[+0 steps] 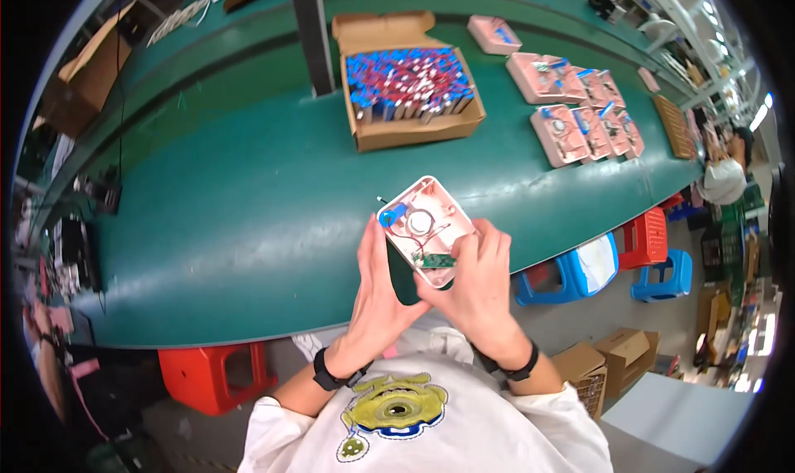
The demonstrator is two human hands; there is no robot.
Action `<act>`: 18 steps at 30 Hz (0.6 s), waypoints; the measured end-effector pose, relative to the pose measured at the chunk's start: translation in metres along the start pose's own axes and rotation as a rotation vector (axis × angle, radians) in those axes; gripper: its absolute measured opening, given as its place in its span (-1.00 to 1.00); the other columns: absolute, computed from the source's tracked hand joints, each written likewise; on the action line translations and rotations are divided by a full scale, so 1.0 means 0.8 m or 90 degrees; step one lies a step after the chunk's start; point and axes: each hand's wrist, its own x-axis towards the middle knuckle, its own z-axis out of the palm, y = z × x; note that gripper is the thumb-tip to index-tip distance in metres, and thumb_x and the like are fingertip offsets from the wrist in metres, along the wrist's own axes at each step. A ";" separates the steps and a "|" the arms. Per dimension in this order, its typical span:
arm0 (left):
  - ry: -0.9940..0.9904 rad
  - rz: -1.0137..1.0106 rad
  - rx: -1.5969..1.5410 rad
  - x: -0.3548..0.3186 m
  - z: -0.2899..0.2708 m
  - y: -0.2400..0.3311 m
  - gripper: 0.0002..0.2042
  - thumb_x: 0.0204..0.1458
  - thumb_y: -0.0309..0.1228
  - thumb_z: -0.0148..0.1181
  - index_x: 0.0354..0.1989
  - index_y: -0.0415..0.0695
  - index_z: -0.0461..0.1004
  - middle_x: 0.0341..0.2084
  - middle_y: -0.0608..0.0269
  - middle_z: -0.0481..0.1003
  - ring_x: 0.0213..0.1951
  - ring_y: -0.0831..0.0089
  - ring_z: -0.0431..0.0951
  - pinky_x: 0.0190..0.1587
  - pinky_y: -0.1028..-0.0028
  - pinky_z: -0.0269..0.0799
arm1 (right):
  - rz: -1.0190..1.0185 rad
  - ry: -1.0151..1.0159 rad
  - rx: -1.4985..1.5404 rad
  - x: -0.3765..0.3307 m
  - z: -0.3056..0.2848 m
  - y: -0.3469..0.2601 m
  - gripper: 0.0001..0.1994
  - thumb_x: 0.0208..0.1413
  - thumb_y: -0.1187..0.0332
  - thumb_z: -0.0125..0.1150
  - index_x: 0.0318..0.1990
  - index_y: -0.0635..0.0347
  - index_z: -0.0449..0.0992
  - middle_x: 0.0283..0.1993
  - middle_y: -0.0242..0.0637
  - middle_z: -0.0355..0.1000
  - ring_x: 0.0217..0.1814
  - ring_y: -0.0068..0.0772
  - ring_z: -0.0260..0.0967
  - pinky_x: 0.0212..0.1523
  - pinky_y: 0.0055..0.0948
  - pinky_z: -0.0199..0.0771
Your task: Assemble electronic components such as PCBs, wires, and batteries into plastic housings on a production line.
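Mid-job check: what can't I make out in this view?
All in the head view:
Pink housing, underside: facing away, hidden by its own body.
Green board, right end: behind the right hand.
Carton, bottom: buried under blue wired parts.
Co-worker at left: mostly cut off by the dark rim.

pale casing [450,206]: smooth plastic | tabletop [224,233]: smooth, glossy | open carton [422,131]: matt cardboard | shirt [497,407]: matt cloth
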 end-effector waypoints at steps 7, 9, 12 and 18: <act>-0.007 -0.063 0.055 -0.034 -0.012 -0.040 0.38 -0.13 -0.33 0.71 0.69 -0.26 -0.36 0.63 -0.43 -0.18 0.60 -0.33 0.06 0.56 -0.03 0.23 | 0.069 -0.088 0.011 -0.044 0.043 -0.048 -0.27 -0.19 0.13 0.76 -0.01 0.33 0.36 0.23 0.22 0.29 0.18 0.22 0.26 0.19 0.12 0.35; 0.002 -0.078 0.040 -0.036 -0.017 -0.043 0.37 -0.14 -0.32 0.71 0.69 -0.27 -0.34 0.63 -0.43 -0.18 0.60 -0.34 0.06 0.56 -0.03 0.22 | 0.061 -0.149 0.034 -0.049 0.036 -0.050 -0.28 -0.09 0.09 0.74 0.01 0.35 0.37 0.25 0.22 0.28 0.18 0.20 0.27 0.19 0.08 0.35; -0.077 -0.061 0.005 -0.038 -0.039 -0.046 0.36 -0.15 -0.29 0.73 0.69 -0.27 -0.28 0.63 -0.42 -0.15 0.59 -0.33 0.08 0.56 -0.01 0.23 | 0.032 -0.192 0.066 -0.054 0.021 -0.053 -0.32 0.01 0.10 0.70 0.03 0.37 0.38 0.23 0.17 0.31 0.15 0.15 0.31 0.14 0.03 0.39; -0.052 -0.126 0.051 -0.052 -0.066 -0.039 0.35 -0.20 -0.28 0.74 0.68 -0.25 -0.20 0.56 -0.31 0.06 0.54 -0.28 0.19 0.53 0.03 0.29 | 0.043 -0.357 0.280 -0.047 -0.019 -0.055 -0.47 0.17 0.26 0.60 0.11 0.37 0.42 0.10 -0.04 0.53 -0.07 -0.03 0.50 -0.11 -0.12 0.56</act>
